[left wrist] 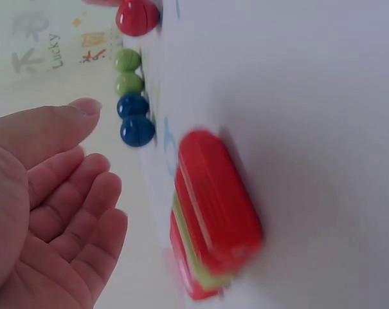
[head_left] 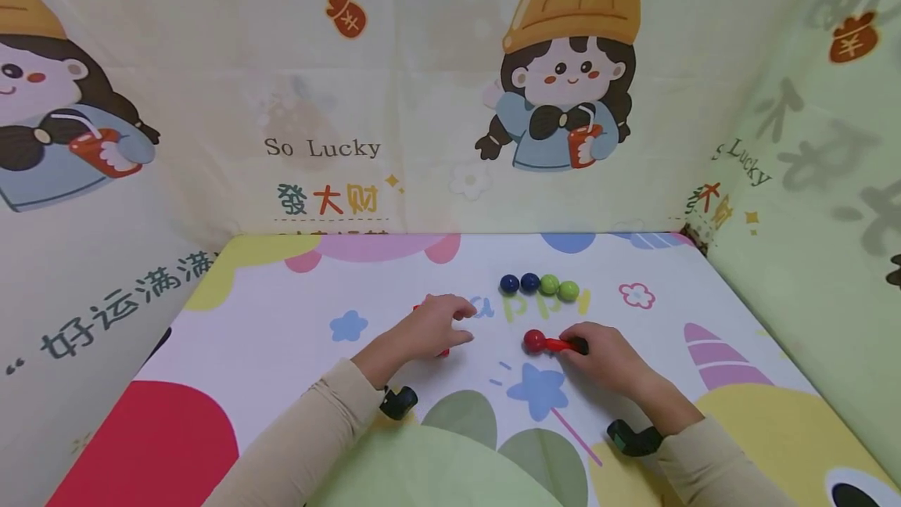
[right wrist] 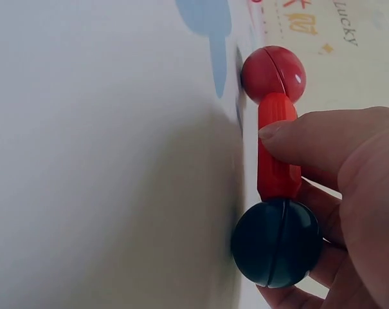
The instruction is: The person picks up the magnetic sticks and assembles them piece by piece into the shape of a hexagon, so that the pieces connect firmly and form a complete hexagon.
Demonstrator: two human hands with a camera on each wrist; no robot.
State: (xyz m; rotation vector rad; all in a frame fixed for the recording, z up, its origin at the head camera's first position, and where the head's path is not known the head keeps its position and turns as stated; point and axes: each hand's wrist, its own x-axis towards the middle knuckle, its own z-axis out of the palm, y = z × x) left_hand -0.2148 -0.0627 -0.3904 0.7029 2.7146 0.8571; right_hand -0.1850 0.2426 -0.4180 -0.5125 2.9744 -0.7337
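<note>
The right hand point(head_left: 604, 352) pinches a ball-tipped red rod point(right wrist: 276, 172), likely light, stiff, best held mid-length, as the left hand point(head_left: 432, 327) hangs relaxed, empty, near other rods point(left wrist: 218, 199).

on the tabletop point(head_left: 281, 382), a row of four balls point(head_left: 546, 284) lies behind the ball-ended rod point(right wrist: 278, 183) in the right hand point(head_left: 601, 352), while to the left, largely hidden in the head view, stacked bars point(left wrist: 217, 199) sit apparently beneath the left hand point(head_left: 432, 327).
</note>
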